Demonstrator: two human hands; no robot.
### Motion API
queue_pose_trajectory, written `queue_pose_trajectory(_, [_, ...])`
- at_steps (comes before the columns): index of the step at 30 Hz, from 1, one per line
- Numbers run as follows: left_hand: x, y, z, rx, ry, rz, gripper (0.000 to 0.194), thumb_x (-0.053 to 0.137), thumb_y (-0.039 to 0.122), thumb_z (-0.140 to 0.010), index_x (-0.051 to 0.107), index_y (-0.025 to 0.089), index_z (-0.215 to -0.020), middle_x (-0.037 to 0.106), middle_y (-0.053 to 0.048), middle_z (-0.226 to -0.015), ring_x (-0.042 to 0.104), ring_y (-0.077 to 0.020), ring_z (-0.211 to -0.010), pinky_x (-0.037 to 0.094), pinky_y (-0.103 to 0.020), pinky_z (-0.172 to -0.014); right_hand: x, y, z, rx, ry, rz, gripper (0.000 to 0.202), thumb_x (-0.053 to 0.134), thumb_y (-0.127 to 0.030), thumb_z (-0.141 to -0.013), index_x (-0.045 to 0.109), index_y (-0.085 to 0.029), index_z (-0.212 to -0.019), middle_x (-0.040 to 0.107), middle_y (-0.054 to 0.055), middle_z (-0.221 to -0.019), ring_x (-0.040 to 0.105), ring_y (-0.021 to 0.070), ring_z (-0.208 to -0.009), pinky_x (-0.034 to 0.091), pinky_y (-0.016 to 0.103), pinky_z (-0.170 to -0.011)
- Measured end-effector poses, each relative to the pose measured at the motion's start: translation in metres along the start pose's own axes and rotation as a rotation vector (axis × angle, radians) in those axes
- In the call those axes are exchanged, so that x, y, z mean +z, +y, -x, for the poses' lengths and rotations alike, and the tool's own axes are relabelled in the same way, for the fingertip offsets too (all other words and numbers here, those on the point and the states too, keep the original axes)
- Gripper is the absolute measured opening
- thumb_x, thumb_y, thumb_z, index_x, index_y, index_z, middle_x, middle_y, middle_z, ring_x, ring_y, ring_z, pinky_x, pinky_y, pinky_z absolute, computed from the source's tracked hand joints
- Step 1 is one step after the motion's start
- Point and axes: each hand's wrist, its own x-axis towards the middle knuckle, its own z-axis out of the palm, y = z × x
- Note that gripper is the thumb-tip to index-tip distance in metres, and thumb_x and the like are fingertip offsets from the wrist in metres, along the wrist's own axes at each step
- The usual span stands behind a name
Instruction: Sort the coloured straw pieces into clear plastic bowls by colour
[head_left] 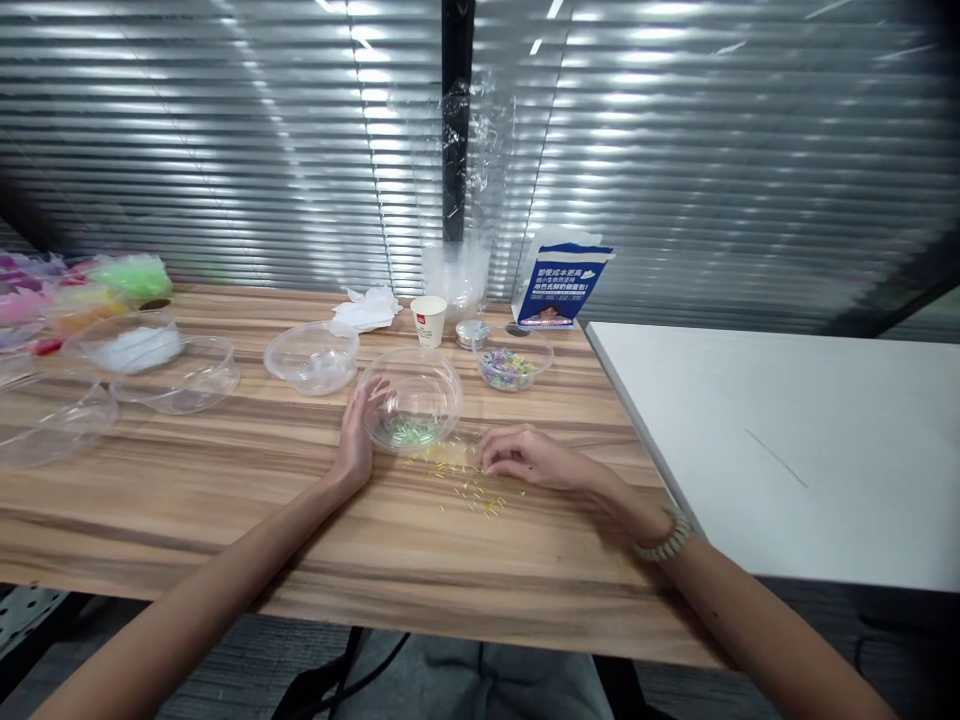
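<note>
My left hand point(360, 430) rests against the left side of a clear plastic bowl point(412, 385), its fingers around the rim and wall. Small green pieces point(410, 431) lie in the bottom of that bowl, which tilts toward me. Just right of it, my right hand point(517, 455) is closed in a pinch low over the table; whatever its fingertips hold is too small to make out. Yellow bead-like pieces point(480, 492) are scattered on the wood between and below my hands. Behind my right hand stands a clear bowl of mixed coloured pieces point(508, 368).
A paper cup point(429, 322), a small round tin point(472, 335) and a blue printed bag point(562, 285) stand at the back. Clear bowls point(313, 357) and colourful bags point(131, 280) are on the left. A white table point(795, 440) adjoins the wooden table point(450, 590) on the right.
</note>
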Motion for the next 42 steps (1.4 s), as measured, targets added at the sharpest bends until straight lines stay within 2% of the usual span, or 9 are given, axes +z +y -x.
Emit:
queue_pose_trajectory(4, [-0.001, -0.001, -0.001, 0.003, 0.018, -0.001, 0.040, 0.055, 0.051, -0.078, 0.060, 0.021, -0.103, 0.056, -0.008, -0.121, 0.052, -0.0236, -0.111, 0.047, -0.030, -0.078, -0.002, 0.000, 0.003, 0.085, 0.054, -0.024, 0.010, 0.057, -0.018, -0.083, 0.066, -0.015, -0.082, 0.068, 0.003, -0.083, 0.061, 0.0116, -0.073, 0.047, 0.022, -0.067])
queue_pose_trajectory(8, [-0.002, -0.001, -0.002, -0.021, 0.008, 0.008, 0.041, 0.054, 0.053, -0.079, 0.060, 0.020, -0.103, 0.056, -0.008, -0.121, 0.053, -0.0244, -0.111, 0.047, -0.031, -0.079, -0.001, 0.003, 0.003, 0.038, 0.016, -0.016, 0.007, 0.061, -0.015, -0.078, 0.068, -0.015, -0.078, 0.067, 0.002, -0.074, 0.058, 0.0095, -0.063, 0.044, 0.020, -0.060])
queue_pose_trajectory(14, [-0.002, 0.000, -0.003, -0.068, 0.019, 0.026, 0.044, 0.053, 0.055, -0.078, 0.059, 0.019, -0.103, 0.056, -0.009, -0.121, 0.055, -0.0246, -0.108, 0.046, -0.033, -0.082, 0.002, 0.005, 0.002, -0.036, -0.030, -0.044, 0.010, 0.061, -0.019, -0.082, 0.069, -0.014, -0.077, 0.068, 0.003, -0.073, 0.060, 0.0102, -0.064, 0.046, 0.021, -0.062])
queue_pose_trajectory(20, [-0.003, 0.001, -0.003, -0.094, -0.001, 0.061, 0.045, 0.056, 0.055, -0.076, 0.059, 0.019, -0.103, 0.055, -0.008, -0.122, 0.055, -0.0246, -0.107, 0.046, -0.032, -0.081, 0.004, 0.005, 0.001, -0.084, 0.011, -0.012, 0.015, 0.059, -0.024, -0.085, 0.070, -0.015, -0.077, 0.069, 0.004, -0.075, 0.061, 0.0116, -0.068, 0.047, 0.022, -0.065])
queue_pose_trajectory(26, [-0.002, 0.000, -0.002, -0.090, -0.025, 0.060, 0.045, 0.054, 0.055, -0.078, 0.059, 0.019, -0.104, 0.055, -0.009, -0.122, 0.054, -0.0251, -0.108, 0.045, -0.033, -0.083, 0.002, 0.013, 0.002, -0.084, 0.010, 0.005, 0.018, 0.058, -0.028, -0.086, 0.070, -0.016, -0.079, 0.069, 0.004, -0.075, 0.062, 0.0118, -0.068, 0.047, 0.023, -0.066])
queue_pose_trajectory(33, [-0.001, 0.000, -0.002, -0.106, -0.042, 0.025, 0.045, 0.052, 0.055, -0.079, 0.058, 0.019, -0.105, 0.052, -0.009, -0.127, 0.054, -0.0254, -0.109, 0.047, -0.032, -0.081, -0.001, 0.009, 0.001, -0.084, 0.008, 0.011, 0.018, 0.058, -0.028, -0.086, 0.070, -0.016, -0.079, 0.070, 0.004, -0.075, 0.061, 0.0119, -0.068, 0.047, 0.023, -0.067])
queue_pose_trajectory(42, [0.000, -0.004, -0.009, -0.095, -0.056, 0.009, 0.051, 0.055, 0.060, -0.075, 0.058, 0.018, -0.105, 0.056, -0.010, -0.120, 0.056, -0.0268, -0.106, 0.047, -0.036, -0.082, 0.000, 0.012, 0.000, -0.088, -0.041, 0.050, 0.019, 0.057, -0.027, -0.087, 0.071, -0.017, -0.080, 0.070, 0.004, -0.076, 0.060, 0.0114, -0.069, 0.046, 0.024, -0.067])
